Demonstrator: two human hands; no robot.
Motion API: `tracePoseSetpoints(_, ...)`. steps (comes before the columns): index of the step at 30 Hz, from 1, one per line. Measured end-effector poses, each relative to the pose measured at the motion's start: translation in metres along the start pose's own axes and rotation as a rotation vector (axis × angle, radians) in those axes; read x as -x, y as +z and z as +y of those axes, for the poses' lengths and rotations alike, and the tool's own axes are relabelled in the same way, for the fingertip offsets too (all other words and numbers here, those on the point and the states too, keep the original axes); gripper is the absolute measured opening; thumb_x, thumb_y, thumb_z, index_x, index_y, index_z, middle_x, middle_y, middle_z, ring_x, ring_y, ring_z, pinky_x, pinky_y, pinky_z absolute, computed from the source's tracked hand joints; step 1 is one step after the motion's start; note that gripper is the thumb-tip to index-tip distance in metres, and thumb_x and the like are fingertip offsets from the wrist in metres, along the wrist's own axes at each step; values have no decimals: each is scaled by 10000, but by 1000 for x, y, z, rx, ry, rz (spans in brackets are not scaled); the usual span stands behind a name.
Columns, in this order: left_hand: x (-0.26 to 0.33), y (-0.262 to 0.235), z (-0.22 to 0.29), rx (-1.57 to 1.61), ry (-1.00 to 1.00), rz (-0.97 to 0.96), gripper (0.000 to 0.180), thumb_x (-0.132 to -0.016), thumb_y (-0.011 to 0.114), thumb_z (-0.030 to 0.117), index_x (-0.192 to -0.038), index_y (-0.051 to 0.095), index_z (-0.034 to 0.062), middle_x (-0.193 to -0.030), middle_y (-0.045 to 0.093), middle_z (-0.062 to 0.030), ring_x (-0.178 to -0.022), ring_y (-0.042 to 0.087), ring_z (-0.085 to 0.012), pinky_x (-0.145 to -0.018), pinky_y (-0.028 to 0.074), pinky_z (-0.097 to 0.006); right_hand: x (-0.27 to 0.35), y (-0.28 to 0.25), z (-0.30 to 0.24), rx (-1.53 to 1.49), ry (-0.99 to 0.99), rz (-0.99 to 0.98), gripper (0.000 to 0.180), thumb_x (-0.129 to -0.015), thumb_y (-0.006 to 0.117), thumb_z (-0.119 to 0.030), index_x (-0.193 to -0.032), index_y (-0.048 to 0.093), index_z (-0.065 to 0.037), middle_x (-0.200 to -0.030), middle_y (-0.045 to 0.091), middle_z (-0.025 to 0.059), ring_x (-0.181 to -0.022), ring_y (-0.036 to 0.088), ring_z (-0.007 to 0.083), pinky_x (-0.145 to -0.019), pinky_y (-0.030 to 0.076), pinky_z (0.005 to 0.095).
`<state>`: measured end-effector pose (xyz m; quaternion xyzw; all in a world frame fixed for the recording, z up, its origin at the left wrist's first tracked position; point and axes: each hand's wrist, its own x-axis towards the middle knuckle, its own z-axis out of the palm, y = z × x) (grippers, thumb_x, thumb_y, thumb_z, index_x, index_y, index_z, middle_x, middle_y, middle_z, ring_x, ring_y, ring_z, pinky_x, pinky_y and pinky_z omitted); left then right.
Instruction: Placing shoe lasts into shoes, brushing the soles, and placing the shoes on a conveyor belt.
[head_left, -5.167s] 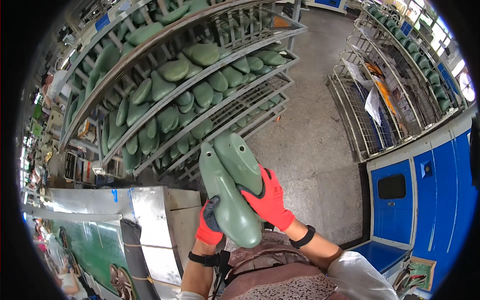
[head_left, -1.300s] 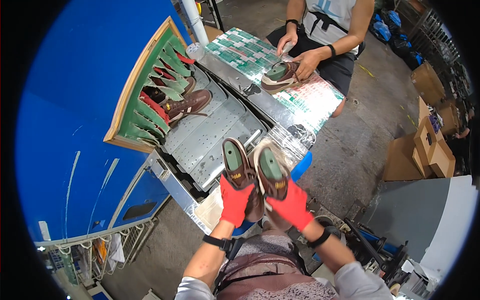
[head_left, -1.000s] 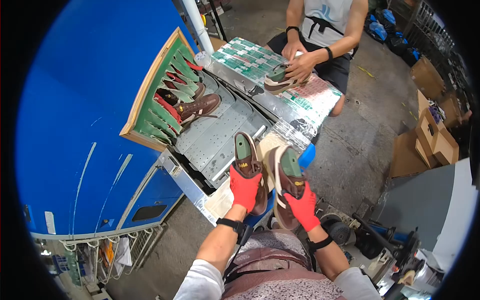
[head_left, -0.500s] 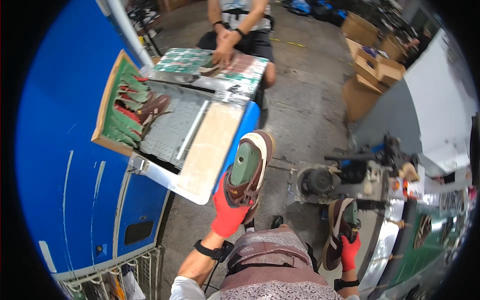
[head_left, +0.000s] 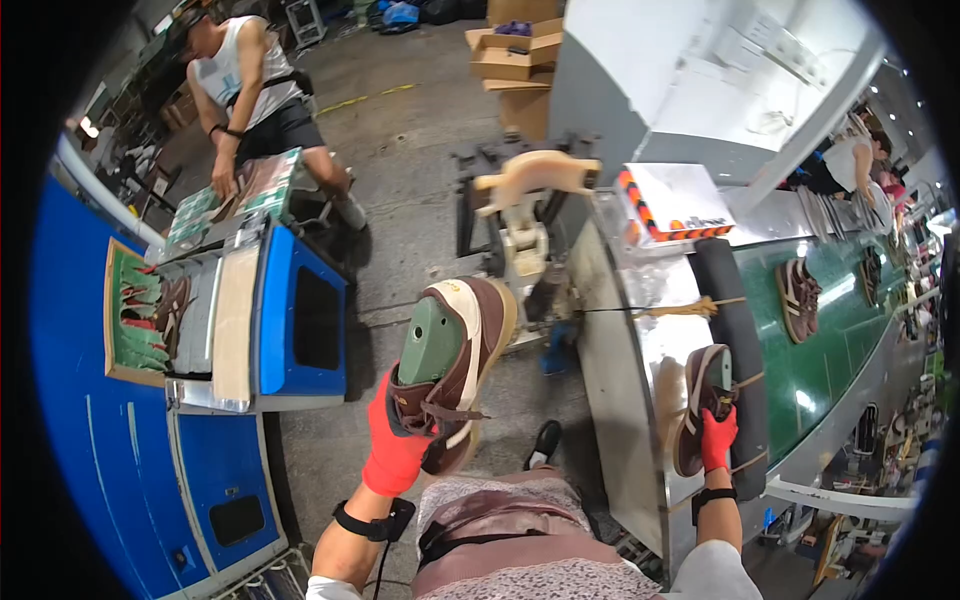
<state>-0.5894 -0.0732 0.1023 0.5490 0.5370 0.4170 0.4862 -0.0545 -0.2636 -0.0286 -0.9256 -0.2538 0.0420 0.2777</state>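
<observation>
brown shoe on a green last [head_left: 447,365], held just below centre of view, heel down and toe tipped toward one o'clock, cream toe cap uppermost. left hand [head_left: 395,443], in a red glove, is closed around the heel and quarter of this shoe from seven o'clock, fingers wrapped tight. second brown shoe [head_left: 700,405], also lasted, lies at four o'clock on the steel table [head_left: 620,330], beside the black padded roll [head_left: 735,330]. right hand [head_left: 716,440], red-gloved, grips the heel end of this second shoe from below, fingers curled closed on it.

larger surroundings, in order of size: blue machine cabinet [head_left: 150,470] filling the nine o'clock side, with a tray of green lasts [head_left: 135,320] and shoes at its opening; green conveyor belt [head_left: 840,340] at three o'clock, carrying a further striped shoe [head_left: 797,287]; grey concrete floor [head_left: 400,170] through the middle; white housing [head_left: 690,70] at one o'clock; cream-coloured press stand [head_left: 530,215] at twelve o'clock, just beyond the held shoe; co-worker [head_left: 250,90] at eleven o'clock, bent over a patterned worktop [head_left: 235,200]; cardboard boxes [head_left: 515,55] at twelve o'clock; wrist strap [head_left: 365,522] on the left forearm.
</observation>
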Motion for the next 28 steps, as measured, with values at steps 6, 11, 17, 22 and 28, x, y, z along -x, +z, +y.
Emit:
tracePoseSetpoints(6, 28, 124, -46, 643, -451, -28, 755, -869, 664, -25, -1521, 292, 51, -1306, 528, -99, -1163, 583, -212, -957, 503, -341, -37, -5, 84, 196, 44, 24, 911, -712, 840, -351, -1434, 423, 16, -1389, 528, 264, -1317, 475, 426, -1103, 382, 480)
tracePoseSetpoints(11, 18, 193, -32, 870, -591, -269, 306, -883, 697, 86, -1183, 646, 58, -1027, 699, -13, -928, 656, -154, -879, 508, -305, 25, -12, -81, -558, -163, -220, 898, -883, 715, -169, -1586, 182, 0, -1598, 315, 189, -1479, 286, 284, -1205, 232, 398)
tracePoseSetpoints(17, 5, 248, -33, 1154, -688, -418, 324, -1012, 553, 337, -1232, 638, 115, -1156, 682, -20, -1038, 647, -156, -931, 510, -321, 37, 22, -222, -1011, -365, -574, 788, -930, 636, -180, -1568, 221, 25, -1595, 318, 191, -1486, 266, 275, -1219, 194, 380)
tracePoseSetpoints(22, -62, 254, -23, 1214, -559, -398, 569, -1042, 414, 552, -1403, 505, 121, -1390, 588, -108, -1193, 621, -261, -1023, 516, -405, -4, 48, -297, -818, -520, -484, 759, -890, 710, -158, -1532, 338, 1, -1496, 441, 191, -1358, 471, 301, -1107, 386, 390)
tracePoseSetpoints(28, -79, 278, -79, 1291, -375, -279, 643, -992, 487, 603, -1467, 467, 170, -1352, 615, -101, -1154, 639, -280, -989, 536, -410, 12, 19, -363, -37, -662, -512, 877, -847, 741, -410, -1569, 303, -173, -1540, 364, 220, -1329, 487, 406, -1101, 395, 443)
